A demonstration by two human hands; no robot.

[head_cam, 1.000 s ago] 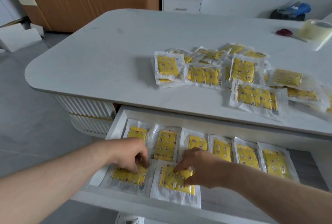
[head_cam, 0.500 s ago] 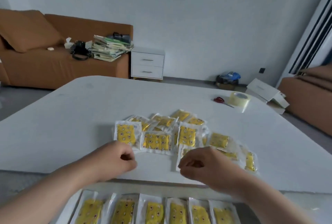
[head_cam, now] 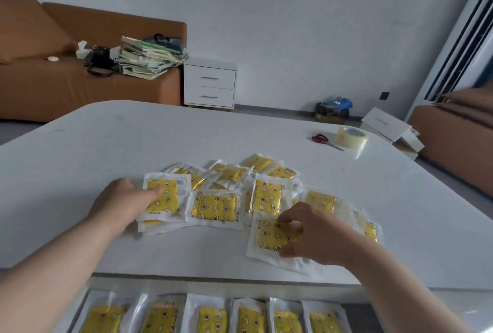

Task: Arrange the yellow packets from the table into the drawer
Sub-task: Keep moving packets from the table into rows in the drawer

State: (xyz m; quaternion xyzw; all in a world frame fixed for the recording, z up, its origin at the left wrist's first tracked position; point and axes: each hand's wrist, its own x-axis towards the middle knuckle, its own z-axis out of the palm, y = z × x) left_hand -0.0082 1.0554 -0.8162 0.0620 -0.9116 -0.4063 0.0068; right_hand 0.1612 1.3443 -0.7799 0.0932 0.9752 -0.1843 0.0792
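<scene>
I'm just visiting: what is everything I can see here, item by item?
yellow packets on the table: roughly a dozen, yellow in clear wrap, overlapping mid-table
yellow packets in the drawer: six showing, yellow, one row
drawer: one, grey floor, open under the table's near edge
table: one, white, centre
scissors: one, red handles, table's far right
tape roll: one, clear, beside the scissors
sofa: one, brown, back left
stack of books: one, pale green, on the sofa
nightstand: one, white, against the wall
blue bag: one, blue, floor by the wall
flat box: one, white, floor at right
left hand: holds the left-end packet
right hand: pinches the nearest packet
</scene>
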